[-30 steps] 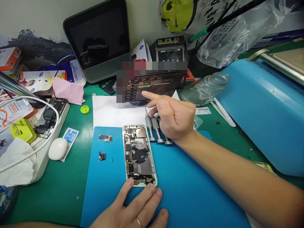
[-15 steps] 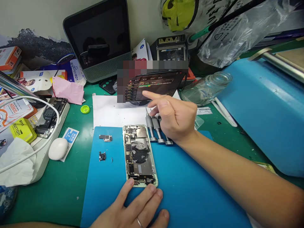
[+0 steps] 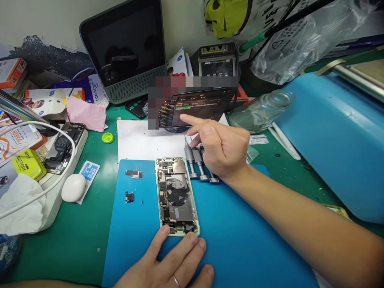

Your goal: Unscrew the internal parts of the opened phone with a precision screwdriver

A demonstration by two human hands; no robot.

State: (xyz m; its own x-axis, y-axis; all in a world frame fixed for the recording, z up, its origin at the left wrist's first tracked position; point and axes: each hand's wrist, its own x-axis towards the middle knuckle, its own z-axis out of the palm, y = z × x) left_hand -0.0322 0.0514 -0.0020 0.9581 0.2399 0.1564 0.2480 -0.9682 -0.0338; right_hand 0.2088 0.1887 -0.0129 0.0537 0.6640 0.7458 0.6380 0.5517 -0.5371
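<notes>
An opened smartphone (image 3: 177, 200) with a pale green frame lies on a blue mat, its circuit board and inner parts exposed. My left hand (image 3: 177, 260), fingers spread and stretched out, rests its fingertips on the phone's lower edge. Over the mat's far side, my right hand (image 3: 225, 148) holds nothing; its index finger points at a propped-up screen (image 3: 201, 106) with lit text, and the other fingers curl in. Whether the fingertip touches the glass I cannot tell. Several grey screwdrivers (image 3: 198, 164) lie partly hidden under that hand. A small metal part (image 3: 133, 174) and a small black part (image 3: 129, 197) lie left of the phone.
A dark display (image 3: 123, 48) stands at the back. At right are a glass jar (image 3: 261, 112) on its side and white tweezers (image 3: 285, 142). On the left lie a white earbud case (image 3: 73, 188), a green cap (image 3: 107, 138), a white cable (image 3: 72, 148) and a yellow box (image 3: 30, 164).
Both hands and the phone stay in place. The view has shifted only very slightly.
</notes>
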